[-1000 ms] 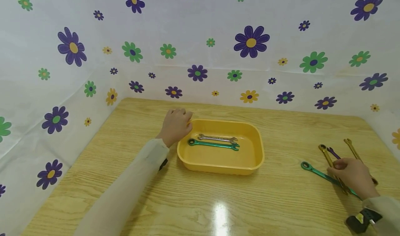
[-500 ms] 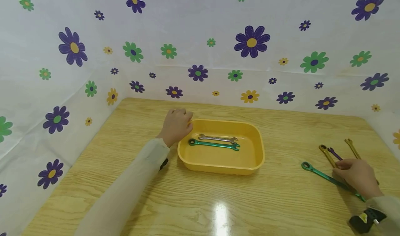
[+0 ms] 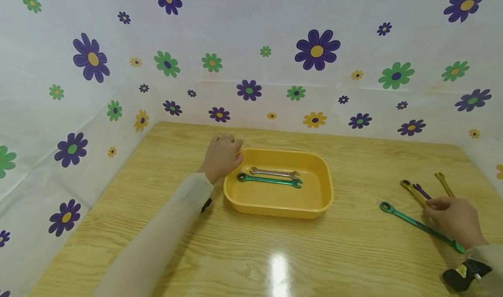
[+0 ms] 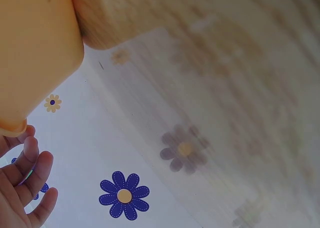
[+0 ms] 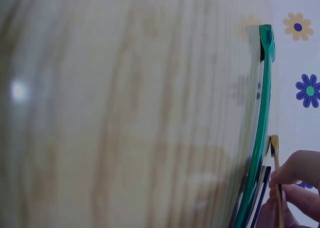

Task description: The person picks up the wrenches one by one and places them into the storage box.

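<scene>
No readable text anywhere; perhaps faint, illegible marks on the silver wrench (image 3: 274,173).

The light wooden worktop (image 3: 275,253) with visible grain carries a yellow rectangular plastic tray (image 3: 324,198) near its middle. Toward the right edge lie 4 wrenches close together: a long green metal wrench (image 3: 408,220), a gold wrench (image 3: 412,191), a small purple wrench (image 3: 421,191) and another gold wrench (image 3: 444,183).
</scene>
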`<state>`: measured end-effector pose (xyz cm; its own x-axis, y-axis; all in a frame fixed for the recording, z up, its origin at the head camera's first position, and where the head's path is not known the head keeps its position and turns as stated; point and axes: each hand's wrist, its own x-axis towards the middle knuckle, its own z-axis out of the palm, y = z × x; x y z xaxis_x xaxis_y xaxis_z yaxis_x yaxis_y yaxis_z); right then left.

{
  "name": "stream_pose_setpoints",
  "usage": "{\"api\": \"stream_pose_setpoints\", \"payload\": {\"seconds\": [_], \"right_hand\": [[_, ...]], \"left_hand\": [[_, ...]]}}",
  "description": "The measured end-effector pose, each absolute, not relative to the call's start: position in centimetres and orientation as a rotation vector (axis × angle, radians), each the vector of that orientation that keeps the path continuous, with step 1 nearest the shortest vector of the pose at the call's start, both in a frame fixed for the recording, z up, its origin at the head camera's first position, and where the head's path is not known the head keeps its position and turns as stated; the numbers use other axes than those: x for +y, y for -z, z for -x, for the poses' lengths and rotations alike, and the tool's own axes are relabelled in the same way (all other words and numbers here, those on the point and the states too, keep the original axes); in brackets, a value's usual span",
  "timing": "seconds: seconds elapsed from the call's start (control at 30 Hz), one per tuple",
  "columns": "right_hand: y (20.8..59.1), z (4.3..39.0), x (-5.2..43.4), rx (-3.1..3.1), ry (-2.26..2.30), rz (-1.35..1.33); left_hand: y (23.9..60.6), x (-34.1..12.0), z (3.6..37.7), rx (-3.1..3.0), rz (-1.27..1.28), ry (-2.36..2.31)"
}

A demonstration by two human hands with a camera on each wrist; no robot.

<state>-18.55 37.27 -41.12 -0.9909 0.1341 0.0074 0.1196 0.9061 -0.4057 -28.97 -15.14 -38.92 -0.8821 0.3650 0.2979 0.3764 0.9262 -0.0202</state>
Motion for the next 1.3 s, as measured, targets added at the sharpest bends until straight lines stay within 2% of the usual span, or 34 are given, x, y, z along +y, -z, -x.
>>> {"api": "stream_pose_setpoints", "payload": {"seconds": [0.5, 0.8, 1.3], "right_hand": [[41.2, 18.5, 37.6, -3.004, -0.677, 0.199], [40.7, 18.8, 37.8, -3.095, -0.631, 0.109], [40.3, 18.9, 38.9, -3.276, -0.604, 0.165]], "left_hand": [[38.4, -15.0, 29.0, -2.786, 0.549, 0.041], [38.3, -15.0, 28.9, -2.783, 0.541, 0.023], [38.8, -15.1, 28.9, -2.771, 0.552, 0.031]]}}
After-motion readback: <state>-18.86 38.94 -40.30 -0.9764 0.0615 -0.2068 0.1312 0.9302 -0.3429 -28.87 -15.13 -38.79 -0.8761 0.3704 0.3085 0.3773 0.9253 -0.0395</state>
